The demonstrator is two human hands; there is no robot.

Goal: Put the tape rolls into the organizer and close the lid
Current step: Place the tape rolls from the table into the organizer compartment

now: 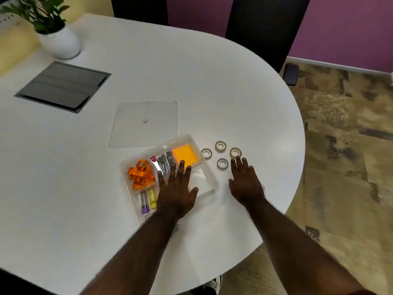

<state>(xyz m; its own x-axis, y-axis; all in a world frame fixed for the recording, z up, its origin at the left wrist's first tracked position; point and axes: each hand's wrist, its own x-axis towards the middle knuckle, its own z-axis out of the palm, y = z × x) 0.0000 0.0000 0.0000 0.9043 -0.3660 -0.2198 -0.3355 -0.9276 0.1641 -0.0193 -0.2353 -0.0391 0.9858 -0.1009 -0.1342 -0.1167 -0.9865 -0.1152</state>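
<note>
**Room around the tray**

I see bare table [212, 92] right of the four rolls [221, 154]. My left hand [176, 188] covers the tray's [187, 137] empty near-right bay. The lid [144, 124] lies flat just behind the tray.

Your left hand [176, 188] lies flat, palm down, over the open organizer [209, 173] on the white counter [191, 81]. Your right hand [246, 184] is spread just beside it, fingers [239, 165] reaching the four tape rolls [222, 163]. The clear lid [144, 123] rests behind the organizer.
</note>
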